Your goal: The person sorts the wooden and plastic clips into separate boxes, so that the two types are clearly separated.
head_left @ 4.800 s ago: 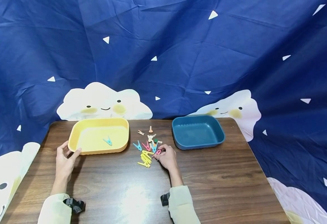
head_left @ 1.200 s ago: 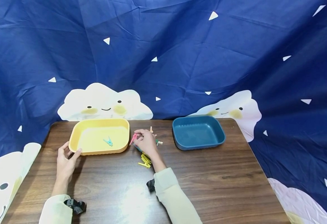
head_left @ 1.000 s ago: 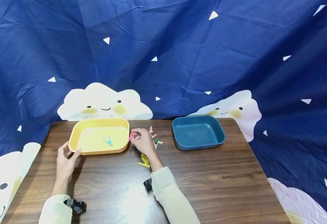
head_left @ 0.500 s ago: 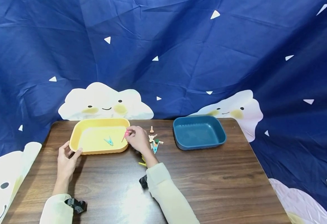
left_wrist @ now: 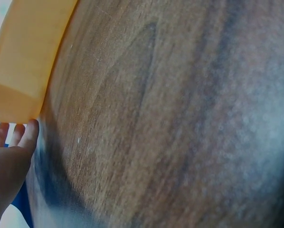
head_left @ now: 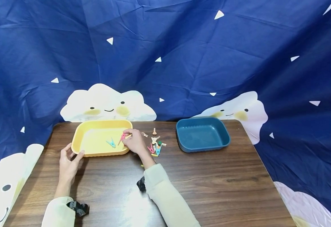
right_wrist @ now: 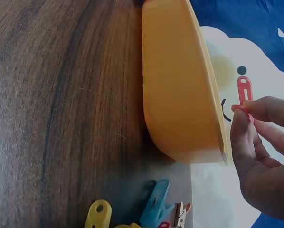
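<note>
Near desk's (head_left: pixel 211 183) far-left corner, yellow plastic tray (head_left: pixel 103 154), gripped by left hand (head_left: pixel 68 162); right hand (head_left: pixel 135 142) pinches pink clothespin (head_left: pixel 122 137) over it. Near far-right corner, rounded blue tray (head_left: pixel 205 149); between, wooden clothespins (head_left: pixel 154 132), plastic clothespins (head_left: pixel 151 149), some hidden by right forearm (head_left: pixel 148 160).

"What's under the grip?"
"The right hand (head_left: pixel 135 141) has the held peg (head_left: pixel 122 137) above the right end of the left tray (head_left: pixel 103 154)."
"And left of the grip?"
"A second peg (head_left: pixel 111 143), just beside it, lying in that tray. Farther left, closer to the person, the left hand (head_left: pixel 68 164) holds the tray's near-left corner."
"To the right?"
"Scattered pegs (head_left: pixel 154 140) on the table (head_left: pixel 216 189), near the grip. Well right of it, past them, sits the right tray (head_left: pixel 203 147)."
"Anything nearer the person?"
"One tip (head_left: pixel 142 165), just left of the right forearm (head_left: pixel 148 160)."
"Behind the grip?"
"The curtain (head_left: pixel 165 47), past the table's far edge."
</note>
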`<state>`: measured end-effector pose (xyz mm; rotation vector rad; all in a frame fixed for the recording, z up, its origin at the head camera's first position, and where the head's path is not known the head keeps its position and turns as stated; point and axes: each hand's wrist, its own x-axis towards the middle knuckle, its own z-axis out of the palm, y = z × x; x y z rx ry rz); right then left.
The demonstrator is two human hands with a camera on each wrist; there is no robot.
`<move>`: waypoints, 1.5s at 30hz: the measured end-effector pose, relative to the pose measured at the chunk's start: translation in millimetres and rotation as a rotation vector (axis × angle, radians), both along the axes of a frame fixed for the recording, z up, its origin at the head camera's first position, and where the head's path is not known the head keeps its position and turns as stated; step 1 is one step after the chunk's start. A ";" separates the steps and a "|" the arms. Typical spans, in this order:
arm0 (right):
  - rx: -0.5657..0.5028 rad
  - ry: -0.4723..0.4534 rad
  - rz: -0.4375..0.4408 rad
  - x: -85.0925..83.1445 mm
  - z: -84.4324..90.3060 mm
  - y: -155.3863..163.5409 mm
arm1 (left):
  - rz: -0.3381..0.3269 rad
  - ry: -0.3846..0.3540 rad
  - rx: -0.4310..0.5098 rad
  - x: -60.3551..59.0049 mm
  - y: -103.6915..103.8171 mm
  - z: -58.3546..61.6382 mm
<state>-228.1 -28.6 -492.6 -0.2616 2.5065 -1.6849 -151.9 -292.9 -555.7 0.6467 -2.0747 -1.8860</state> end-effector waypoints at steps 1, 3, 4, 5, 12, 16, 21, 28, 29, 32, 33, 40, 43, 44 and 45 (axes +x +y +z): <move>0.005 -0.003 0.003 -0.1 -0.4 -1.4 | 0.000 0.001 0.001 -0.1 0.0 -0.1; 0.013 -0.007 0.005 -0.3 -0.7 -4.2 | 0.002 -0.001 0.001 0.1 -0.3 -0.2; 0.011 -0.006 0.006 -0.5 -0.8 -5.7 | 0.002 -0.001 0.001 0.1 -0.4 -0.3; 0.005 -0.002 0.007 -0.6 -1.0 -7.1 | 0.002 -0.002 -0.002 0.2 -0.6 -0.4; 0.050 0.022 0.003 -2.3 -4.4 -16.6 | -0.002 -0.008 -0.007 -0.9 -1.5 -1.4; 0.133 0.049 0.010 -4.1 -6.2 -22.3 | -0.005 -0.011 -0.019 -1.3 -1.7 -1.9; 0.250 0.103 0.030 -7.9 -7.0 -29.8 | -0.004 -0.004 -0.024 -1.5 -0.7 -0.8; 0.363 0.146 0.087 -9.2 -10.3 -37.3 | -0.007 0.005 -0.016 -0.2 -0.1 -0.1; 0.386 0.159 0.092 -8.9 -10.9 -38.4 | -0.005 0.006 -0.015 0.0 -0.1 0.3; 0.453 0.179 0.105 -9.0 -11.7 -42.1 | -0.006 0.003 -0.022 0.5 -0.6 0.6; 0.479 0.182 0.111 -9.1 -11.8 -43.3 | -0.006 0.002 -0.023 0.7 -0.7 0.6; 0.576 0.191 0.160 -12.3 -12.3 -48.1 | -0.005 -0.002 -0.026 -0.8 -1.0 -1.7; 0.562 0.194 0.159 -14.0 -11.9 -47.8 | -0.002 0.015 -0.015 -1.0 -0.9 -2.9; 0.552 0.191 0.155 -14.6 -11.8 -47.5 | -0.001 0.023 -0.010 -0.8 -0.8 -3.1; 0.543 0.188 0.155 -15.1 -11.9 -47.2 | 0.002 0.026 -0.010 -0.7 -0.4 -2.9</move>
